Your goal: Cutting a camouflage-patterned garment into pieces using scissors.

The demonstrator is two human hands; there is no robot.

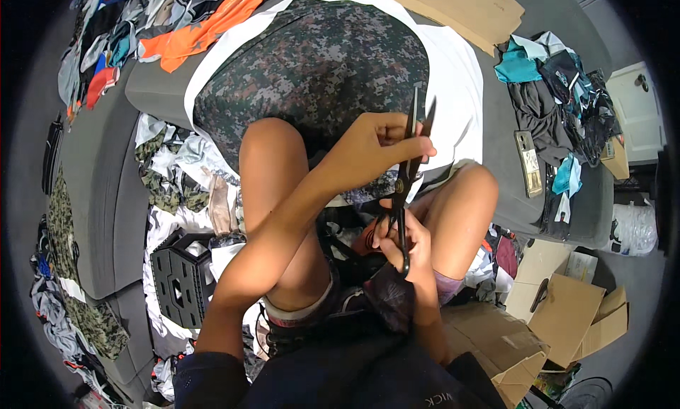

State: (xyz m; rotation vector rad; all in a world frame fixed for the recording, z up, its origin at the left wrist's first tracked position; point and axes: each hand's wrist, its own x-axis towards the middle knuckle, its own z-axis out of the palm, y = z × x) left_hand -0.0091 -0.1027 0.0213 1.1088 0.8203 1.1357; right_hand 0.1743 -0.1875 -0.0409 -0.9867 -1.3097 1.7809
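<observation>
Closest to us is the dark, short-sleeved cloth top point(340, 377) we wear, and beyond it our two bare knees point(273, 157) rise well apart. Between and above them we hold a pair of long, black-handled metal scissors point(401, 186), upright in our view, tips pointing away from us and the two blades slightly spread. Our right hand point(419, 240) is wrapped around the handle loops at the lower end, while our left hand point(372, 145) reaches across from the lower left and grips the blades above the pivot, its thumb lying over them. Past the knees, a broad dark-green digital-camouflage fabric piece point(319, 62) with a white cloth border point(457, 76) spreads over the grey upholstered sofa point(103, 196); the scissors' tips show against its right edge. At upper left we see an orange cloth with grey stars point(202, 39) among heaped garments, and at right a gold-coloured rectangular phone point(527, 164) just beside a pile of teal and black clothes point(556, 90). Left of our legs stands a black slotted plastic stool point(177, 285) amid crumpled fabric; at lower right, near our right arm, sits a brown cardboard box point(489, 334).
</observation>
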